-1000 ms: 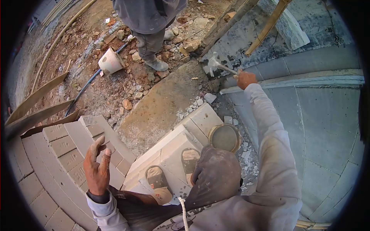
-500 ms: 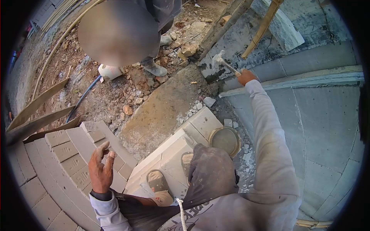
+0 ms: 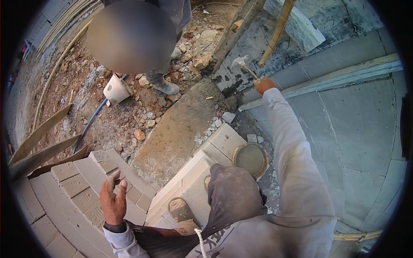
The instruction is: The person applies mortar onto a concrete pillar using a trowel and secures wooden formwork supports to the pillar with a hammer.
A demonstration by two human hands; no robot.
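My right hand (image 3: pixel 264 85) grips the handle of a hammer (image 3: pixel 241 63) on an outstretched arm. The hammer's pale, dusty head is beside the dark-stained wall surface (image 3: pixel 258 47); whether it touches cannot be told. Just below that hand runs a pale ledge strip (image 3: pixel 327 86) along the grey block wall (image 3: pixel 361 133). My left hand (image 3: pixel 113 198) is raised with nothing in it, thumb and fingers apart and slightly curled. Behind it in view lie stacked pale blocks (image 3: pixel 84 189).
A round bucket (image 3: pixel 250 158) with grey contents stands by my knee. Another person (image 3: pixel 165 69) is among rubble at the top, near a tipped white bucket (image 3: pixel 117 89). Wooden planks (image 3: pixel 43 129) lean at the left. A wooden stick (image 3: pixel 278 30) slants across the wall.
The view has shifted slightly, so my right hand and the hammer appear further left. The other person's head has moved up, exposing more of the white bucket. My left hand stays raised.
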